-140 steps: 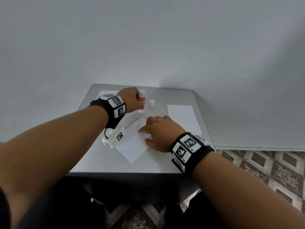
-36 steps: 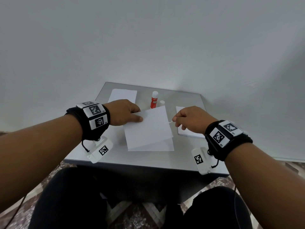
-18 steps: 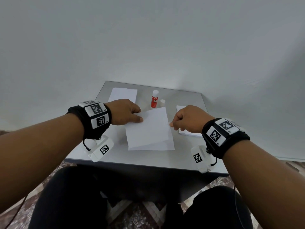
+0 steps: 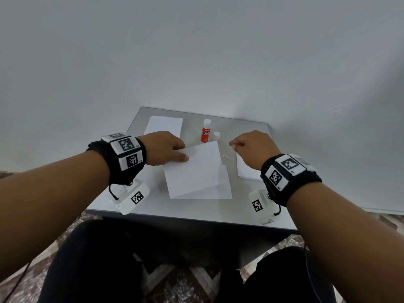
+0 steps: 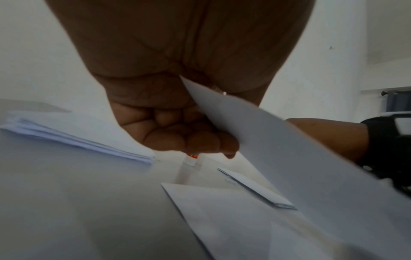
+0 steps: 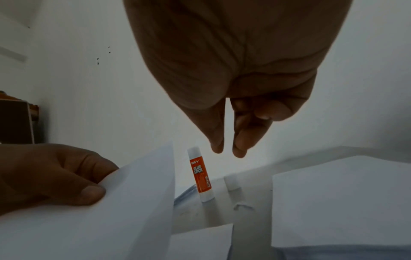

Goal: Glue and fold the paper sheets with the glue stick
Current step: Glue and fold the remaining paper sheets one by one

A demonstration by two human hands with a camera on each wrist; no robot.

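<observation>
A white paper sheet (image 4: 196,169) lies in the middle of the grey table (image 4: 196,206), its upper half lifted as a flap (image 5: 289,149) over the lower half (image 5: 222,211). My left hand (image 4: 181,154) pinches the flap's left edge between thumb and fingers (image 5: 200,140). My right hand (image 4: 232,145) hovers just right of the sheet with its fingers curled. Its thumb and forefinger tips (image 6: 218,147) sit close together with nothing between them. The red and white glue stick (image 4: 205,134) stands uncapped behind the sheet, with its cap (image 4: 216,134) beside it.
One stack of white sheets (image 4: 164,125) lies at the back left and another (image 4: 247,169) at the right under my right wrist. A small white scrap (image 4: 226,157) lies on the table between the sheet and the right stack. A wall rises behind the table.
My right hand has left the flap's right edge and moved up and to the right. The left hand keeps its pinch on the flap, which has not dropped.
</observation>
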